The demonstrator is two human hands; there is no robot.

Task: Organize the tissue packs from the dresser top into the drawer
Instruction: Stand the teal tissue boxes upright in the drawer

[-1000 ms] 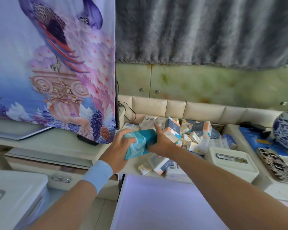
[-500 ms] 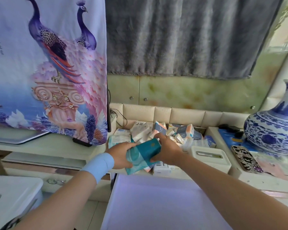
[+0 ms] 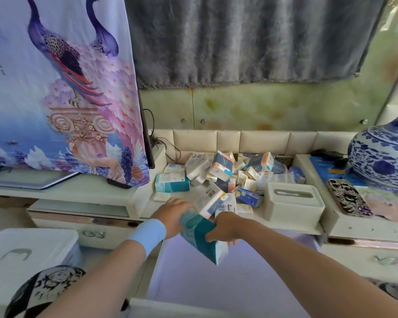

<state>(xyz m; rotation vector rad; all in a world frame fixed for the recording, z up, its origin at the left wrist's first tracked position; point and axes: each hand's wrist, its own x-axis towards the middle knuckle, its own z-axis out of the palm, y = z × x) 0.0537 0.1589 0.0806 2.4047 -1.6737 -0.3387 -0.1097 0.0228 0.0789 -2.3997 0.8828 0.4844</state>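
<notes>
1. Both hands were on one teal tissue pack [image 3: 201,237], held tilted over the open drawer [image 3: 251,278] just below the counter [image 3: 133,196] edge. The right hand [image 3: 225,227] was wrapped around its right end, and the left hand [image 3: 174,214] was curled against its upper left side.
2. That pack wasn't down in the drawer yet, just hanging above it.
3. The drawer bottom looked totally bare as far as I could see, so I'd say basically nothing was sorted at that point.
4. Pretty much everything was left: a big messy pile of tissue packs [image 3: 230,173] sat on the counter behind the hands, plus another teal pack [image 3: 172,182] lying flat at its left edge.
5. A white tissue box [image 3: 293,203] sat right beside the pile.
</notes>
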